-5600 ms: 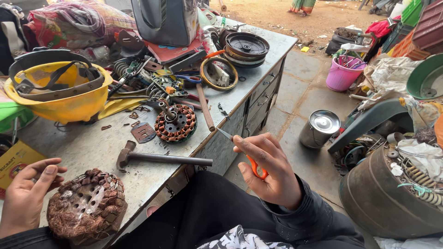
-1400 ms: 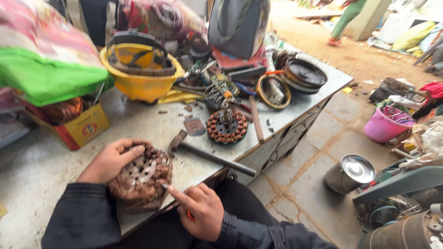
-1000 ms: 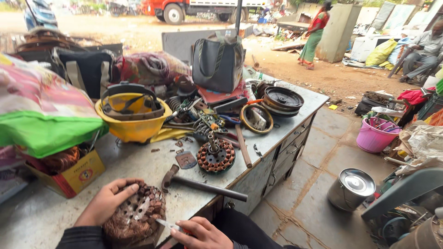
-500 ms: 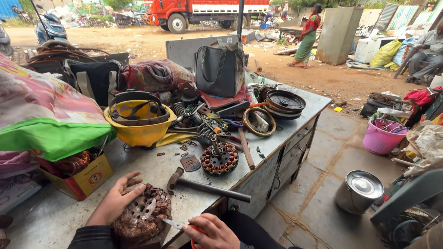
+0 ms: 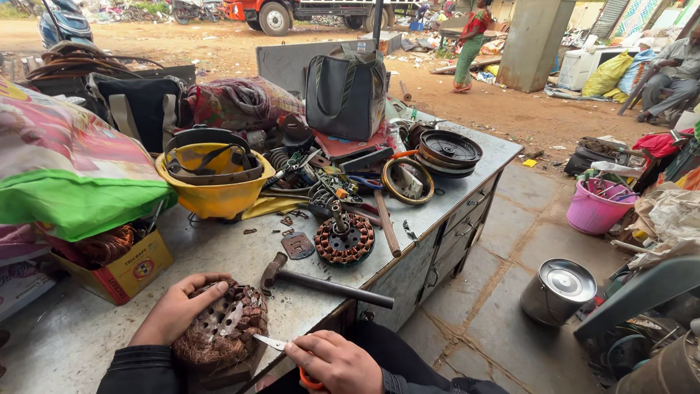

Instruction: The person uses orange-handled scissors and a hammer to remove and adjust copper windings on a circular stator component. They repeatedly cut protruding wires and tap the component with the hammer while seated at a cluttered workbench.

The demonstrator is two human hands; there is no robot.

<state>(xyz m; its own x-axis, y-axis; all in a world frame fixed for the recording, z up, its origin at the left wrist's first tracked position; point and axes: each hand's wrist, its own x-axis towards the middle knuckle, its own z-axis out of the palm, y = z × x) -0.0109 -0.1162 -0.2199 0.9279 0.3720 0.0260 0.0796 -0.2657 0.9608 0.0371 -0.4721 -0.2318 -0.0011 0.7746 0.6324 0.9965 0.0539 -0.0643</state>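
My left hand (image 5: 177,309) rests on a round motor stator (image 5: 226,326) wound with copper wire, at the near edge of the metal workbench (image 5: 95,314). My right hand (image 5: 337,362) grips orange-handled scissors (image 5: 275,343), whose blade tip touches the stator's right side. A hammer (image 5: 321,284) lies just beyond, and a second copper-wound stator (image 5: 344,238) with a shaft stands behind it.
An upturned yellow helmet (image 5: 215,182), a grey bag (image 5: 345,91), stacked pulleys (image 5: 447,149), a wire coil (image 5: 407,181) and loose tools crowd the bench's far half. A cardboard box (image 5: 120,266) of copper wire sits left. A steel pot (image 5: 558,290) and pink bucket (image 5: 596,205) stand on the floor.
My right hand has come from beside the bench to the stator with the scissors, and my left hand now holds the stator. The view has lifted toward the yard.
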